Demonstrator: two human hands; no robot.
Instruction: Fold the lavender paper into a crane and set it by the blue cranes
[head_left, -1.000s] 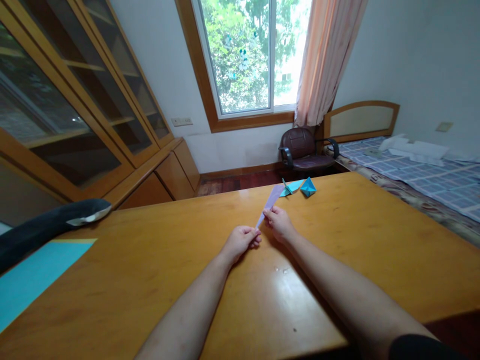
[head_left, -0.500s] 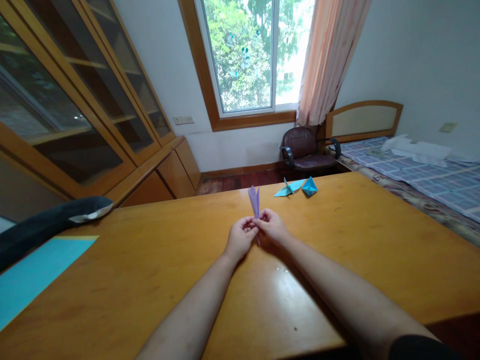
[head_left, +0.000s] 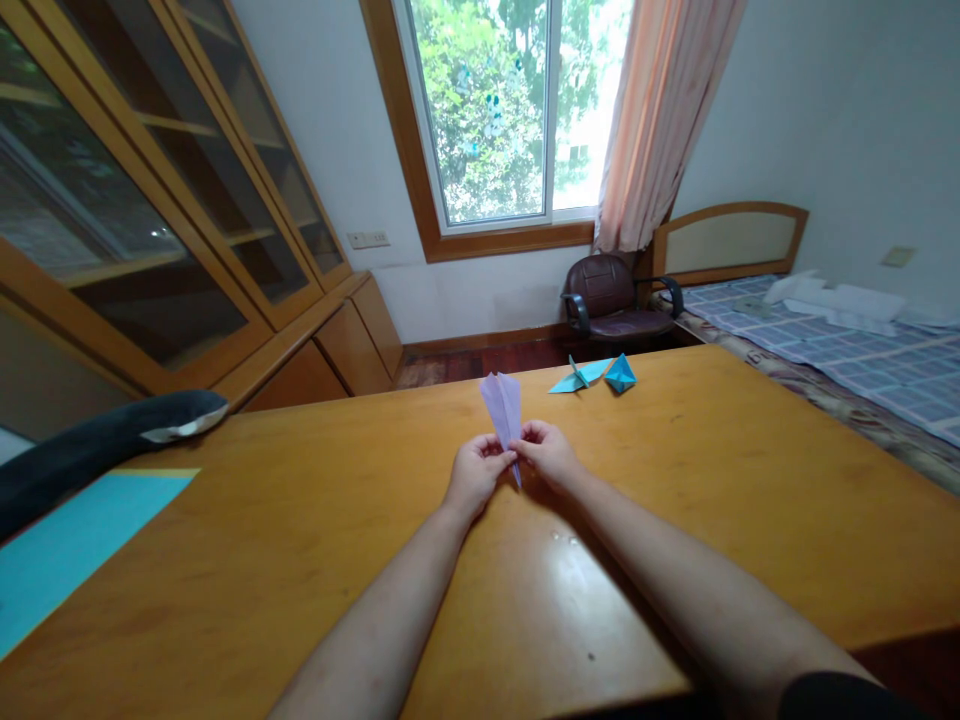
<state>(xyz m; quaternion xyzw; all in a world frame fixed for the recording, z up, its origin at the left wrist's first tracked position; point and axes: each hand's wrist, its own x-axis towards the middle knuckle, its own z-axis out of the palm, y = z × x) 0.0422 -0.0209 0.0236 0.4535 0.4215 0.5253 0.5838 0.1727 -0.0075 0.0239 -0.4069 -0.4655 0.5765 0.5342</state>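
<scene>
A folded sheet of purple paper [head_left: 502,405] is held up over the table, its wide end pointing away from me and a narrow tip showing below my fingers. My left hand [head_left: 478,472] pinches it from the left side. From the right, my right hand [head_left: 549,453] pinches it near the same spot, the two thumbs close together. Part of the paper between the fingers is hidden. Beyond my hands, near the far edge, lie a light blue origami piece [head_left: 581,376] with pointed ends and a darker blue folded paper piece [head_left: 620,374].
The wooden table [head_left: 300,520] spreads under my arms. At the left are a turquoise sheet [head_left: 82,545] and a dark plush-looking object [head_left: 112,435]. Past the far edge stand a brown armchair [head_left: 611,298], a bed [head_left: 840,335] and a glass-door cabinet [head_left: 247,230].
The purple paper's upper part has spread wider and turned its flat face towards me; before, it looked narrow and split. Both hands stay at nearly the same place.
</scene>
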